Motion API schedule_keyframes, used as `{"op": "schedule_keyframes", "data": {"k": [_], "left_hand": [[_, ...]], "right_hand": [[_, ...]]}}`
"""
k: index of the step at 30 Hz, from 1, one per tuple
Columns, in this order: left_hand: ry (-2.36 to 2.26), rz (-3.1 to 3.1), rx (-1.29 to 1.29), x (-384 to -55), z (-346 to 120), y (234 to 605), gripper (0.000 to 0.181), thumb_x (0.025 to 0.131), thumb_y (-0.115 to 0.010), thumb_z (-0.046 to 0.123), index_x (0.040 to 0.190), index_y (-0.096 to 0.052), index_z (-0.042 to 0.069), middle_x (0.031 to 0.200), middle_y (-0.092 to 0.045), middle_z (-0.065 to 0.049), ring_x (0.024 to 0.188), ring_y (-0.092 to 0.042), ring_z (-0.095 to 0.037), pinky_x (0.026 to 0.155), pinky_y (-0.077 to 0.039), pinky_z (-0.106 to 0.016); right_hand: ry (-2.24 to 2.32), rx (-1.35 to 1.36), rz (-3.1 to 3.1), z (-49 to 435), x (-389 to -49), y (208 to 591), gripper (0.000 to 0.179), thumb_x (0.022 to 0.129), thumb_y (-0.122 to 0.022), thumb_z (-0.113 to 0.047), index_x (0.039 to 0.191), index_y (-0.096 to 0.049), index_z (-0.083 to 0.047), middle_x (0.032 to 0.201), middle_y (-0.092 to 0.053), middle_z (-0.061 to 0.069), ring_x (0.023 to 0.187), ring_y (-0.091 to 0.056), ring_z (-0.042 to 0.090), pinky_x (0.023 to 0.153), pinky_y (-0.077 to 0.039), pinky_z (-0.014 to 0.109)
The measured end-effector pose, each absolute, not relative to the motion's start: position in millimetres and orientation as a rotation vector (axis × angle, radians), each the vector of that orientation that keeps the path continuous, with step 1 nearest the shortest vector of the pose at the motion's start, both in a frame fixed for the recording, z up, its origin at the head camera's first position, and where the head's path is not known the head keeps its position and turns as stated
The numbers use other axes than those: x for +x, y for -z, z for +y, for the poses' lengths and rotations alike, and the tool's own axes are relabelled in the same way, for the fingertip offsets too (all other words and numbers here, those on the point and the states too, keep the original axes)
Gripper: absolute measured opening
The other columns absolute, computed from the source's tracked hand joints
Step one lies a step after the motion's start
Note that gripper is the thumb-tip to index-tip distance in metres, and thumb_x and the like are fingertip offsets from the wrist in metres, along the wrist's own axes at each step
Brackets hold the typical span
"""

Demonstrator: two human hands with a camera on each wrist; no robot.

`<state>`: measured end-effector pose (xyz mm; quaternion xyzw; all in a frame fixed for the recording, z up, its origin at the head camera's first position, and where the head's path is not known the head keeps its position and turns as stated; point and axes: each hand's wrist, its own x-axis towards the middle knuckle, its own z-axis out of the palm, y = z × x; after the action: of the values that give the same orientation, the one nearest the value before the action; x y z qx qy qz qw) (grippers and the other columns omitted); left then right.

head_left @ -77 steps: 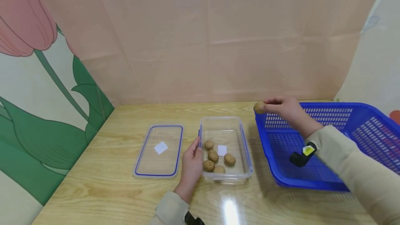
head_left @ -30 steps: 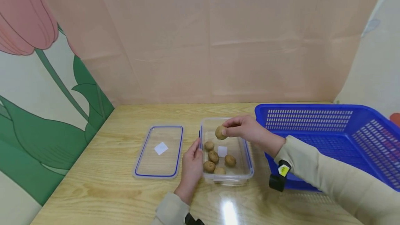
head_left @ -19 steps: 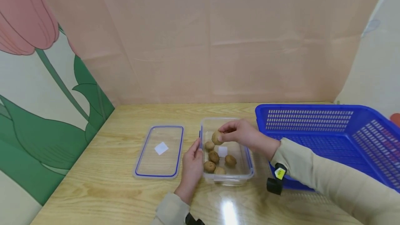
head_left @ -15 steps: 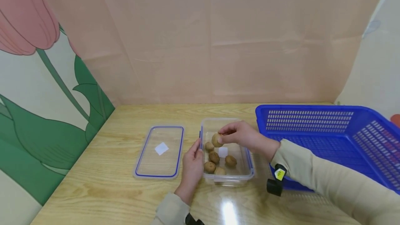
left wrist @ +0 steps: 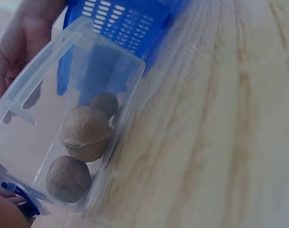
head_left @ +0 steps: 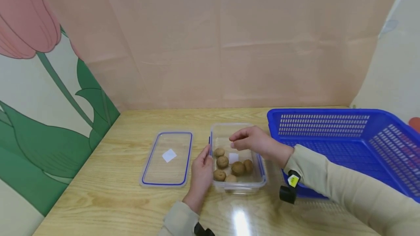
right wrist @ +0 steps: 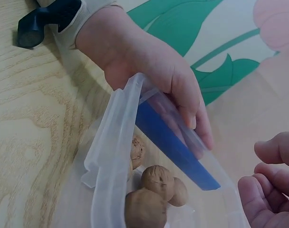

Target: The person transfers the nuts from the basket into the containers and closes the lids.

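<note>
A clear plastic box [head_left: 241, 185] with blue-edged sides stands on the table, holding several walnuts [head_left: 222, 162] in its near half and a white square label. In the left wrist view, walnuts [left wrist: 86, 133] show through its wall, seams visible. My left hand [head_left: 201, 174] rests along the box's left side; in the right wrist view, that hand's fingers lie fairly straight against the outer wall by the blue latch [right wrist: 175, 147]. Above the box's right half hovers my right hand [head_left: 254, 142], thumb and forefinger slightly apart, nothing between them.
A clear lid [head_left: 167, 174] with a blue seal lies flat left of the box. To the right stands a large blue plastic basket [head_left: 323, 110], its rim close to the right forearm. A pinkish sheet [head_left: 197, 46] hangs behind the wooden table [head_left: 108, 177].
My right hand has brought a walnut from the basket to over the box and let it go. Walnuts inside have shifted, two now lying together at the right. The left hand stays put.
</note>
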<state>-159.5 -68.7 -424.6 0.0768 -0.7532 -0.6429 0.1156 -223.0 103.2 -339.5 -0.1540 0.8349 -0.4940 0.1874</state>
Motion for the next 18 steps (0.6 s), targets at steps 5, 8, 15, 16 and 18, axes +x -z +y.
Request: {"op": "schedule_keyframes", "data": {"k": [5, 8, 15, 16, 18], "left_hand": [[1.922, -2.214, 0.232, -160.1, -69.8, 419.6, 0.041, 0.090, -0.044, 0.000, 0.131, -0.049, -0.001, 0.135, -0.049, -0.017, 0.127, -0.043, -0.031, 0.106, -0.037, -0.042], [1.944, -2.208, 0.232, -161.1, -70.2, 416.6, 0.042, 0.088, -0.044, -0.003, 0.129, -0.050, -0.003, 0.132, -0.050, -0.021, 0.124, -0.046, -0.033, 0.104, -0.039, -0.041], [1.933, -2.233, 0.212, -162.0, -80.5, 406.7, 0.042, 0.089, -0.044, -0.003, 0.130, -0.047, -0.006, 0.131, -0.049, -0.025, 0.124, -0.046, -0.035, 0.105, -0.038, -0.044], [1.919, -2.232, 0.205, -162.3, -84.7, 405.1, 0.042, 0.089, -0.044, -0.003, 0.131, -0.047, -0.006, 0.132, -0.049, -0.025, 0.124, -0.046, -0.036, 0.105, -0.038, -0.044], [1.896, -2.236, 0.198, -163.6, -96.0, 401.4, 0.041, 0.090, -0.045, -0.003, 0.131, -0.047, -0.005, 0.132, -0.049, -0.024, 0.124, -0.045, -0.035, 0.105, -0.038, -0.044]], "right_hand": [[1.427, -0.415, 2.319, 103.0, -223.5, 335.8, 0.031, 0.085, -0.063, -0.014, 0.111, -0.062, 0.002, 0.106, -0.065, 0.014, 0.097, -0.063, 0.027, 0.090, -0.051, 0.042], [1.424, -0.400, 2.320, 101.9, -224.1, 330.7, 0.032, 0.086, -0.063, -0.016, 0.113, -0.062, 0.000, 0.109, -0.064, 0.013, 0.098, -0.063, 0.026, 0.093, -0.049, 0.043], [1.475, -0.356, 2.333, 89.1, -223.0, 319.2, 0.036, 0.089, -0.058, -0.018, 0.120, -0.058, 0.001, 0.121, -0.059, 0.019, 0.107, -0.060, 0.032, 0.102, -0.041, 0.048], [1.485, -0.353, 2.334, 85.6, -223.2, 317.8, 0.036, 0.089, -0.058, -0.017, 0.120, -0.058, 0.001, 0.122, -0.059, 0.019, 0.106, -0.060, 0.031, 0.102, -0.041, 0.048], [1.515, -0.335, 2.326, 76.6, -224.0, 315.0, 0.035, 0.089, -0.058, -0.016, 0.119, -0.059, 0.002, 0.124, -0.058, 0.020, 0.105, -0.061, 0.031, 0.100, -0.044, 0.045]]}}
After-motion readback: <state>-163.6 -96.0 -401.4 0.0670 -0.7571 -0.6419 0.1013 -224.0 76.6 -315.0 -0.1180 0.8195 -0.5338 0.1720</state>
